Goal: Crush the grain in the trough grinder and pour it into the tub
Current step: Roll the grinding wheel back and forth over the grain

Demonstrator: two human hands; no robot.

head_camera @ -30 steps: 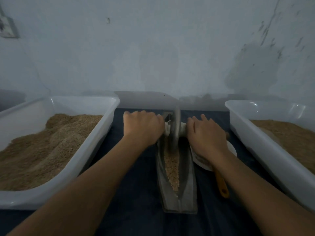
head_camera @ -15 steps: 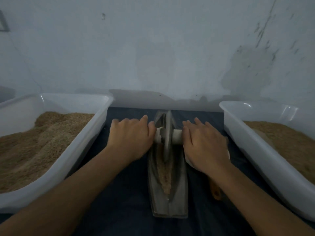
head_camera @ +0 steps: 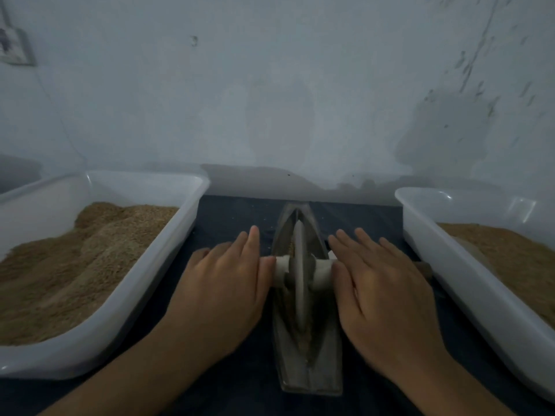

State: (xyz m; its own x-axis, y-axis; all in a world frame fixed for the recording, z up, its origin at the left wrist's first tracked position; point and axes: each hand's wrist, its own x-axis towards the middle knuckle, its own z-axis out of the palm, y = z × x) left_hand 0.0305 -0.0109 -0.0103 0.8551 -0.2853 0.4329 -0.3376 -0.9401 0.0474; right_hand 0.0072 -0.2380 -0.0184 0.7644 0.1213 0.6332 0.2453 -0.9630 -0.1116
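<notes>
Trough grinder (head_camera: 309, 349) set lengthwise on the dark worktop (head_camera: 234, 217), centred between two white tubs, for a straight push-and-pull stroke. Wheel (head_camera: 299, 265) upright in the groove, axle (head_camera: 322, 273) crosswise. Left hand (head_camera: 223, 291) and right hand (head_camera: 381, 291) laid flat, fingers straight and relaxed, palms pressing the axle ends: equal load on both sides, wheel free to roll under the palms. Grain (head_camera: 304, 325) along the trough floor beneath the wheel, partly hidden. Left tub (head_camera: 126, 298) and right tub (head_camera: 450, 283) both holding brown grain, each just beside the grinder for a short tip-out. Crushing judged under way; pouring not yet done.
</notes>
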